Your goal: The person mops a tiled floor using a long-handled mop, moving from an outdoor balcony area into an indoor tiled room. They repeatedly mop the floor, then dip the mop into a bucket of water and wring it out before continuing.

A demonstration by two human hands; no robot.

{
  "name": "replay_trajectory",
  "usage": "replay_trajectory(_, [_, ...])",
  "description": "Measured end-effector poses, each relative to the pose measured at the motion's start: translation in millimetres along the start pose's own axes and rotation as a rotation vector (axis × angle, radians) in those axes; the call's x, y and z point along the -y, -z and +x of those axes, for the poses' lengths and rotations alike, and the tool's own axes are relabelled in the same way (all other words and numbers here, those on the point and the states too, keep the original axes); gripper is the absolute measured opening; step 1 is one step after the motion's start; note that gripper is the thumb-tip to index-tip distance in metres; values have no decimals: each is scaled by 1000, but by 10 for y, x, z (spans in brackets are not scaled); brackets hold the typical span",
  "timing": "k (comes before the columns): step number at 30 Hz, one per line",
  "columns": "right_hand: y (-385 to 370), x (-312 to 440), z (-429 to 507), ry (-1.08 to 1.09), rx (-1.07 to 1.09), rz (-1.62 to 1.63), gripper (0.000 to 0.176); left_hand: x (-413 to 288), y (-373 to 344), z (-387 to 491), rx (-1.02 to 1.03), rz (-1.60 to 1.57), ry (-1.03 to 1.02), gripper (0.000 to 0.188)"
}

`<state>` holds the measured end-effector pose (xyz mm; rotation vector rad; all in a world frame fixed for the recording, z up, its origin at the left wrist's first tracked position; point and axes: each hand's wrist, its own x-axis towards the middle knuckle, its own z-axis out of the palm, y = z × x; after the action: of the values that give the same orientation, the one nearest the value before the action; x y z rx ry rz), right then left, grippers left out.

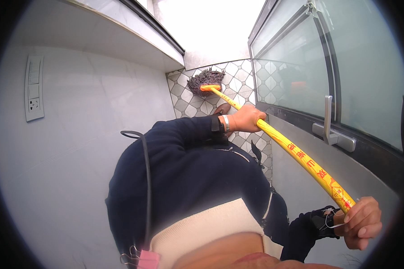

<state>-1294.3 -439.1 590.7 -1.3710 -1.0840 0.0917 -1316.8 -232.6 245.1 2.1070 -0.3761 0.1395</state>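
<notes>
A string mop's yellow handle (289,148), which bears red writing, slants across from the lower right to the upper middle. My left hand (245,118) is wrapped around the handle's lower half, with a silvery band on that wrist. At the handle's upper end, my right hand (363,222) grips the tip, and a thin white strip loops at its wrist. An orange connector (210,88) joins the handle to the dark grey mop head (207,76). The strands rest on the patterned tile floor (237,82), just beyond a brown shoe (223,109).
A glass door or window panel (293,67) in a dark frame, with a silver lever handle (328,124), stands to the right. On the left, the pale wall (97,101) carries a socket panel (34,89), beneath a projecting ledge (128,37). A bright doorway (215,30) lies beyond the mop.
</notes>
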Motion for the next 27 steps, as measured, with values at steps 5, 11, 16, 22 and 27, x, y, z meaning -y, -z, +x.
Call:
replay_trajectory(5, [171, 481, 295, -251, 408, 151, 15, -176, 497, 325, -175, 83, -166, 25])
replay_trajectory(11, [-4, -225, 42, 54, 193, 139, 22, 425, 771, 582, -353, 237, -137, 25])
replay_trajectory(16, [-343, -1331, 53, -1, 290, 165, 24, 1294, 583, 317, -335, 286, 85, 21])
replay_trajectory(22, [-507, -1723, 132, -124, 289, 287, 23, 1572, 70, -131, -479, 258, 355, 20])
replay_trajectory(27, [-343, -1524, -272, -150, 370, 305, 18, 1298, -414, -428, -549, 229, 385, 21])
